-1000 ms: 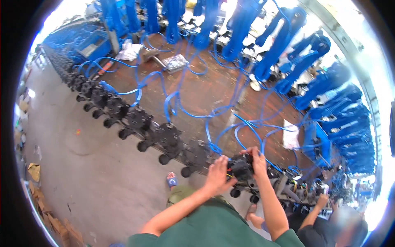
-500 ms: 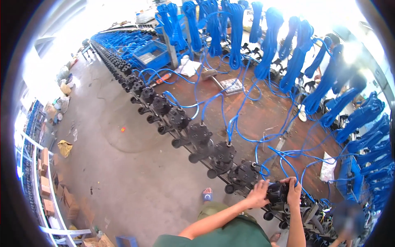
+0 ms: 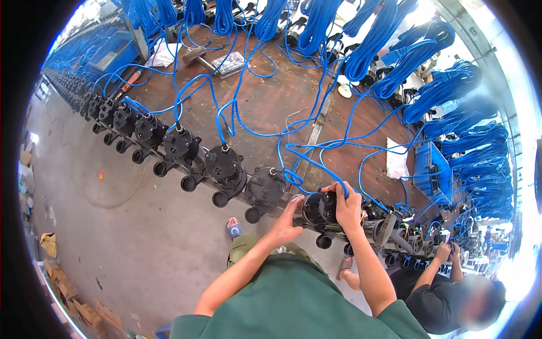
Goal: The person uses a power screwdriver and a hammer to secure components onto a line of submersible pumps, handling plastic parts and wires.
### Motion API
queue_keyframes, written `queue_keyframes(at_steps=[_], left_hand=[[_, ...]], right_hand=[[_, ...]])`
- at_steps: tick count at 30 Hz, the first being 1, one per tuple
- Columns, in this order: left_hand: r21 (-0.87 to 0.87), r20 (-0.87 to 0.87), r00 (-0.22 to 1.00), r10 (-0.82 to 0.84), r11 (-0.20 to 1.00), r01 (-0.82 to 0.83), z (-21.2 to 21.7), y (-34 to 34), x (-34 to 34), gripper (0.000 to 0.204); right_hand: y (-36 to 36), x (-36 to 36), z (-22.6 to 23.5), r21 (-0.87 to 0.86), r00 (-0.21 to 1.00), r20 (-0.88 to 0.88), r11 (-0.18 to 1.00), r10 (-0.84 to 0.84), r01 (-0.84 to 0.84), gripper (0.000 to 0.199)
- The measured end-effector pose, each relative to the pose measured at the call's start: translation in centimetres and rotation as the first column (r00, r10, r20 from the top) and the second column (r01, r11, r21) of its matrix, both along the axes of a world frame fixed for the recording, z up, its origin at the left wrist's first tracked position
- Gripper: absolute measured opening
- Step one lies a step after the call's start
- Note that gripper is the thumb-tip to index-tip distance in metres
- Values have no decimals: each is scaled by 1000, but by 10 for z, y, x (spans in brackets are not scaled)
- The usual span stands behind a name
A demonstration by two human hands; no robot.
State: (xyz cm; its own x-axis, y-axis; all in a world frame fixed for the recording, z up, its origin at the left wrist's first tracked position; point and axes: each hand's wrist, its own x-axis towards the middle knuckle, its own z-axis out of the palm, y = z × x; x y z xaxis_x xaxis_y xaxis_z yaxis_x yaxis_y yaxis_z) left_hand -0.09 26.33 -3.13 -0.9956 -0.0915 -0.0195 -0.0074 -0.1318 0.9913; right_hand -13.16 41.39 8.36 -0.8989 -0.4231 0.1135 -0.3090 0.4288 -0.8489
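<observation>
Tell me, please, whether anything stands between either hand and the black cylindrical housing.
Nothing visible does: the left hand and right hand touch the black housing from opposite sides. A blue cable reaches the right hand, where its further course is hidden.

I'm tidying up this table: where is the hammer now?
In the head view, the hammer lies toward the upper left on the brown table, between a white sheet and a silvery packet.
</observation>
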Motion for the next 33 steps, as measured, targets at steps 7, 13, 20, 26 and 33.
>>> queue_keyframes(at_steps=[7,13,20,26,33], left_hand=[[388,67,988,-140,916,104,6,-5,-2,106],[360,27,983,-181,919,159,1,-13,-7,111],[-316,134,970,-204,919,237,-7,-4,-37,117],[-340,11,998,66,938,-58,-65,18,-29,116],[79,225,968,-108,993,92,-21,-4,-17,97]], right_hand=[[-6,-3,8,168,984,-24,971,175,-169,21],[-5,-14,2,200,921,-201,934,334,-296,12],[-3,-10,-2,177,896,-241,924,374,-338,14],[-2,-19,-6,234,853,-237,880,465,-414,16],[-2,-17,-12,240,853,-263,887,452,-396,18]])
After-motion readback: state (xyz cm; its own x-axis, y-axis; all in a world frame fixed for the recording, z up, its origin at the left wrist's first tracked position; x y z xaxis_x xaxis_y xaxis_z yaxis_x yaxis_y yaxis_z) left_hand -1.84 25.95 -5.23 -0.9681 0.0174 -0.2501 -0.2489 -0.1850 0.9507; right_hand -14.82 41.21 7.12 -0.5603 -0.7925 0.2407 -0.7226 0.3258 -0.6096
